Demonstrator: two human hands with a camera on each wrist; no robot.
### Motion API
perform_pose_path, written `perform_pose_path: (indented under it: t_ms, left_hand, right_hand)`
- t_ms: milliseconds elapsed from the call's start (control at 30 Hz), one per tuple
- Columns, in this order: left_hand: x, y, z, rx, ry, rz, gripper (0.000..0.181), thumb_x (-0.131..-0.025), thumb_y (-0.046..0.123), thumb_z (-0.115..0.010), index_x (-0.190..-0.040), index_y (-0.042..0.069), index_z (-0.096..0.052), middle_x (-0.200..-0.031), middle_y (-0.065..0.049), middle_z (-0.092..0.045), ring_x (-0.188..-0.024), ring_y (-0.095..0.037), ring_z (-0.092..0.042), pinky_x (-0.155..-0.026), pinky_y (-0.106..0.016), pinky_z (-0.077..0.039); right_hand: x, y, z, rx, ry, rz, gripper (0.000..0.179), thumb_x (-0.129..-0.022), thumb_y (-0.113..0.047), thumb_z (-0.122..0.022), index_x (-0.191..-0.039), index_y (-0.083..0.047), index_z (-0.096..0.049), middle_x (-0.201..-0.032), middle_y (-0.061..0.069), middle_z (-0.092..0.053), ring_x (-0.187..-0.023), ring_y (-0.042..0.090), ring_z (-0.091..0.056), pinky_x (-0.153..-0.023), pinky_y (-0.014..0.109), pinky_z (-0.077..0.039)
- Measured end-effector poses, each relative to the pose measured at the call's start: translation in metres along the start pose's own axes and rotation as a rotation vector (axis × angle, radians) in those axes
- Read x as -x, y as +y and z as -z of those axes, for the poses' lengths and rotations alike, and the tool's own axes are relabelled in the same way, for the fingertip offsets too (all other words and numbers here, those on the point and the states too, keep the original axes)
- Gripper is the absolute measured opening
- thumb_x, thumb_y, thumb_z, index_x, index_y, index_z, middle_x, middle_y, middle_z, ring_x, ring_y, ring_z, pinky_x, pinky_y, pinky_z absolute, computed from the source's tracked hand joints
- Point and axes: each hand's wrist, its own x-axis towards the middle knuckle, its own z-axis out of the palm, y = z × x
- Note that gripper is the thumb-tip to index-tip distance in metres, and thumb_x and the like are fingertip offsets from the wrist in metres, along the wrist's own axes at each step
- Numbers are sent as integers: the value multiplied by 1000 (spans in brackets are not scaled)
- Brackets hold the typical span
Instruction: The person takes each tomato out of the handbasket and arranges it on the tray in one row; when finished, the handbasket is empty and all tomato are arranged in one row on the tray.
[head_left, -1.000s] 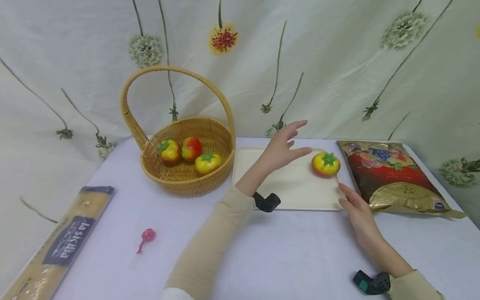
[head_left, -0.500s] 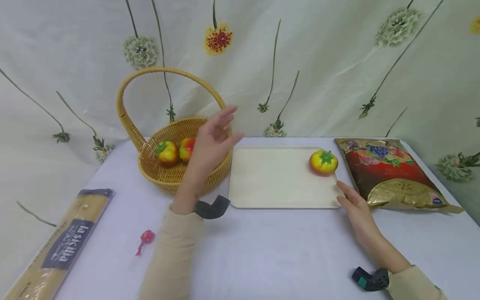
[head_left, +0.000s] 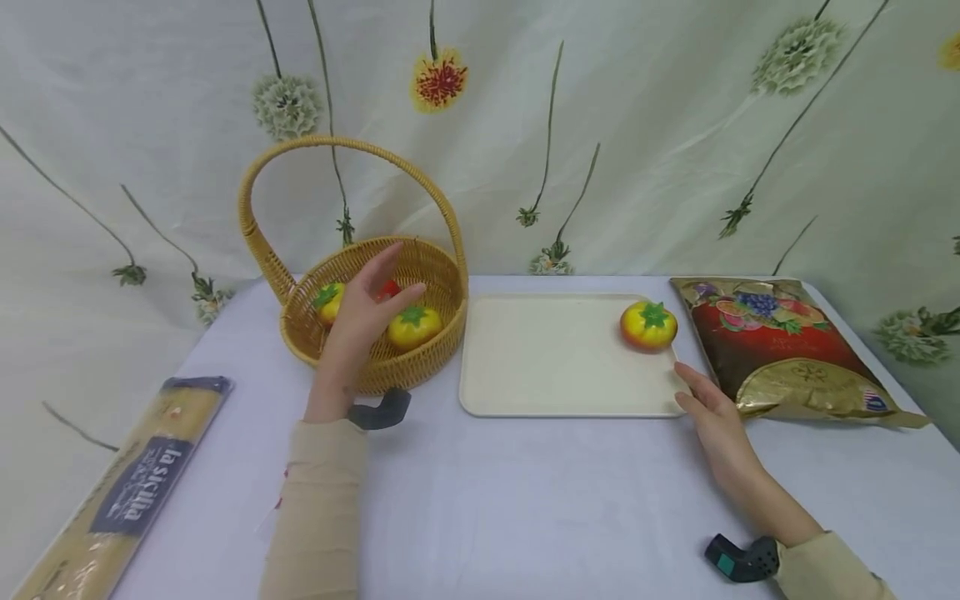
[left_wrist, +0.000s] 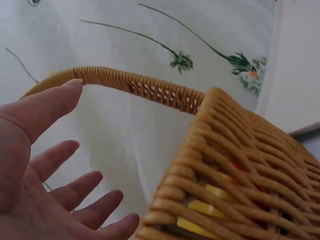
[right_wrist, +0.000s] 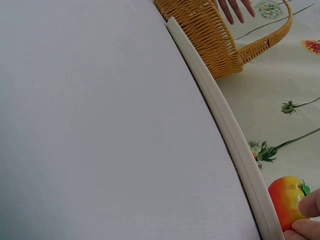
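Plainly, the head view gives the layout: a round, tan wicker basket with a tall hooped handle [head_left: 431,360] stands on the white-covered desk [head_left: 525,508], holding three fruits. The nearest, a squat, glossy yellow fruit with a green leaf cap [head_left: 415,331], shows clearly; the left hand [head_left: 357,323], fingers and thumb spread with nothing between them, partly covers the other two. A matching yellow-and-red fruit [head_left: 648,326] sits at the right of a cream rectangular tray with a low rim [head_left: 551,358]. Each fruit looks like a light, stiff moulded piece, probably slick; the rounded sides below the leaves should give the best hold. The right hand [head_left: 717,427] lies relaxed, fingertips at the tray's right edge; firm contact is hard to judge. The left sleeve [head_left: 318,508] hides most of something pink, and the long pasta packet [head_left: 127,492] is cut off.

Left wrist: the weave screens the fruit to yellow and red patches, and whether the thumb touches the handle cannot be told.

Right wrist: the tray appears edge-on, with only fingertips of the right hand showing before its fruit.
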Motion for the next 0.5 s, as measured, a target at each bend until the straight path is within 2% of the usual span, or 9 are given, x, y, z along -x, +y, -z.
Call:
perform_pose_path:
  t_ms: [233, 367, 500]
  left_hand:
    - [-3, -20, 10, -50, -81, 81, 70, -84, 35, -70, -144, 19, -37, -145, -4, -35, -132, -25, -29, -105, -43, -26]
    - [-4, -24, 12, -67, -134, 119, 71, -85, 32, -70, -145, 19, -35, -145, -8, -33, -131, -28, -30, -105, -45, -25]
    - [-5, -26, 13, -83, -205, 140, 72, -87, 29, -68, -147, 19, -30, -148, -10, -28, -135, -28, -24, -107, -44, -21]
  right_hand:
    - [-1, 0, 0, -4, 3, -20, 52, -101, -12, -37, -148, -1, -18, -154, 12, -12, -139, 22, -4, -109, 44, -8]
    - [-1, 0, 0, -2, 4, -24, 51, -101, -12, -36, -148, -1, -18, -154, 12, -12, -139, 22, -4, -110, 44, -7]
    - [-1, 0, -1, 3, 6, -21, 51, -101, -12, -36, -148, -1, -18, -153, 12, -13, -139, 22, -5, -110, 42, -8]
